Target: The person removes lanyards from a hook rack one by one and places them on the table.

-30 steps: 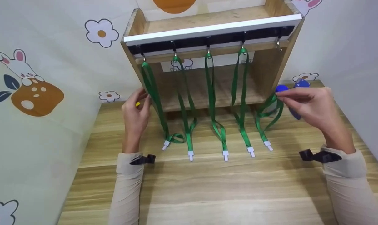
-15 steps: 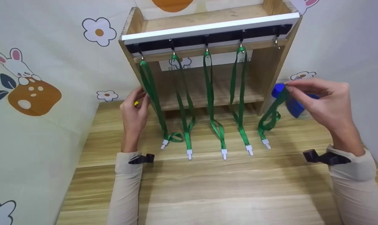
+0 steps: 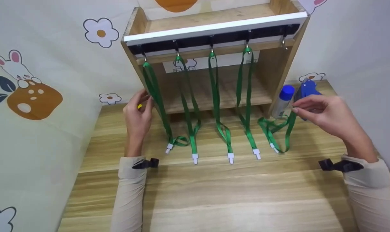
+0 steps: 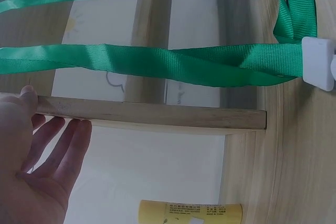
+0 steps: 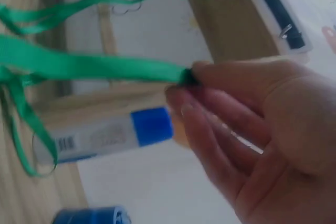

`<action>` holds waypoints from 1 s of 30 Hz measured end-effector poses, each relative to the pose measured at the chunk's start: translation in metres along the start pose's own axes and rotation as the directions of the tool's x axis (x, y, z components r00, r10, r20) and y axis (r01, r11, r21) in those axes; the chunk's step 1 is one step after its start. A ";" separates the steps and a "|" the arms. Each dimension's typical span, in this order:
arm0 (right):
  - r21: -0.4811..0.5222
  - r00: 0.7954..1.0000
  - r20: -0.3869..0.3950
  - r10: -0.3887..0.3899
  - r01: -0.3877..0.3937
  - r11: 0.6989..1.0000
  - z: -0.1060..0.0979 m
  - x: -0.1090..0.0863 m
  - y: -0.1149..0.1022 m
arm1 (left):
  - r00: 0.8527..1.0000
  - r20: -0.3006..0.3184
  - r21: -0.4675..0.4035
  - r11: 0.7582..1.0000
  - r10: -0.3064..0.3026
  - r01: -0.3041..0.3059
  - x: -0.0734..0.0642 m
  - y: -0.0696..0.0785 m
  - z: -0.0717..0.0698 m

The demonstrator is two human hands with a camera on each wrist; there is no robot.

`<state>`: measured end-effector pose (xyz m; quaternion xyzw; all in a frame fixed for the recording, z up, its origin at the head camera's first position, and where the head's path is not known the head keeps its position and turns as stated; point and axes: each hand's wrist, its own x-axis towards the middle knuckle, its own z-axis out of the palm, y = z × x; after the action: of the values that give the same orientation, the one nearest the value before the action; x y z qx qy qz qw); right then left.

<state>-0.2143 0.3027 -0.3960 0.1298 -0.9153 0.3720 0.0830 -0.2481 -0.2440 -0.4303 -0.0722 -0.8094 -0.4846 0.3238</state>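
Observation:
In the head view my right hand (image 3: 330, 116) pinches the end of a green lanyard (image 3: 291, 129) between thumb and fingertips, right of the wooden shelf. The lanyard's strap sags to the table, where its white clip (image 3: 274, 148) lies. The right wrist view shows the strap (image 5: 105, 66) running taut into the fingertips. My left hand (image 3: 138, 119) grips the shelf's left side, thumb on one face of the side panel (image 4: 157, 115) and fingers on the other. Several green lanyards hang from the shelf's hooks; the rightmost hook (image 3: 284, 43) is bare.
Beside the shelf's right side stands a blue-capped tube like a glue stick (image 3: 281, 104). A blue object (image 3: 307, 87) is behind my right hand, partly hidden. A yellow cylinder (image 4: 189, 212) with printed text sits left of the shelf. The hanging lanyards' clips (image 3: 230, 158) reach the tabletop.
My right hand moved right and up with the lanyard, then down, and the strap now droops in a wider loop. The blue-capped tube has come into fuller view. My left hand stays put.

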 end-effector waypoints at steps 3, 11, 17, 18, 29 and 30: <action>-0.102 0.999 0.035 -0.005 0.008 0.995 0.002 0.005 0.015 | 1.000 -0.017 0.009 1.000 0.011 -0.011 -0.002 0.008 -0.002; -0.183 0.996 0.068 0.060 -0.046 0.982 -0.009 0.009 0.032 | 1.000 -0.022 0.014 1.000 0.019 -0.018 -0.004 0.017 -0.003; -0.229 0.990 -0.120 0.080 -0.106 0.968 -0.031 0.002 0.031 | 1.000 0.001 0.004 1.000 -0.006 0.006 -0.002 0.024 -0.003; -0.236 0.985 -0.148 0.085 -0.119 0.965 -0.033 0.000 0.030 | 1.000 0.003 0.001 1.000 -0.008 0.008 -0.002 0.025 -0.003; -0.240 0.960 -0.279 -0.027 -0.043 0.970 -0.032 -0.003 0.025 | 1.000 0.010 -0.003 1.000 -0.020 0.020 -0.002 0.023 -0.001; -0.236 0.965 -0.252 -0.070 0.009 0.972 -0.027 -0.001 0.025 | 1.000 0.008 0.000 1.000 -0.019 0.019 -0.002 0.022 -0.001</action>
<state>-0.2195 0.3389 -0.3933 0.0878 -0.9311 0.2743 0.2240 -0.2362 -0.2330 -0.4148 -0.0667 -0.8113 -0.4874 0.3159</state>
